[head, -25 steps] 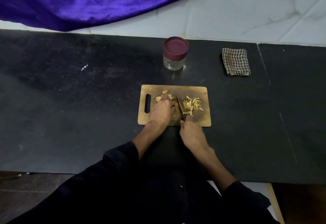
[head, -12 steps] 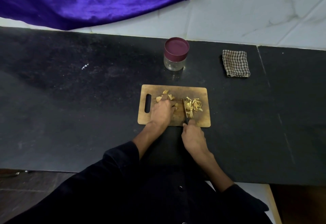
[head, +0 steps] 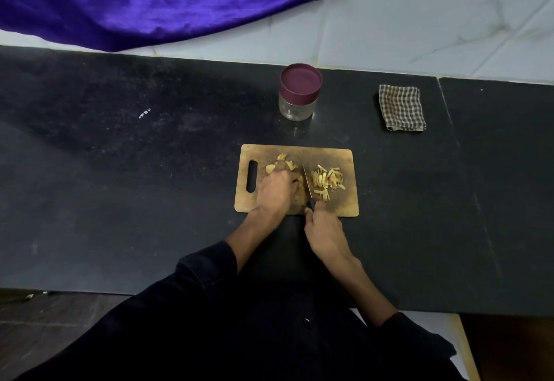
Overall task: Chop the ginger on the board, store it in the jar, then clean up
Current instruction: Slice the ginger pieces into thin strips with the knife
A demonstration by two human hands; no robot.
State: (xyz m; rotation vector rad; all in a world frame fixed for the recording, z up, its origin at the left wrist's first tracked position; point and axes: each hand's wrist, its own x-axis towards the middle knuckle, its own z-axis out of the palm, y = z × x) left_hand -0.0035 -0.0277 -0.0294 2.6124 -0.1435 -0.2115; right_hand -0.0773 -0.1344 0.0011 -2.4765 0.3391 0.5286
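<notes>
Dark surface [head: 120,200], wooden board [head: 344,203] at centre, capped jar [head: 298,92] just behind it. Left hand [head: 275,188] clamps down on uncut ginger [head: 284,161]; right hand [head: 325,230] grips the knife [head: 308,186], blade beside the chopped strips [head: 327,181].

On the dark desk [head: 150,200] lies a wooden cutting board [head: 344,203]. The left hand [head: 275,190] presses down on uncut ginger pieces [head: 283,163], while the right hand [head: 325,232] grips a knife [head: 307,184] whose blade stands between them and a pile of cut ginger strips [head: 326,181]. Behind the board stands a glass jar [head: 296,107] with its maroon lid [head: 300,79] on; a folded checked cloth [head: 401,107] lies to the right.
</notes>
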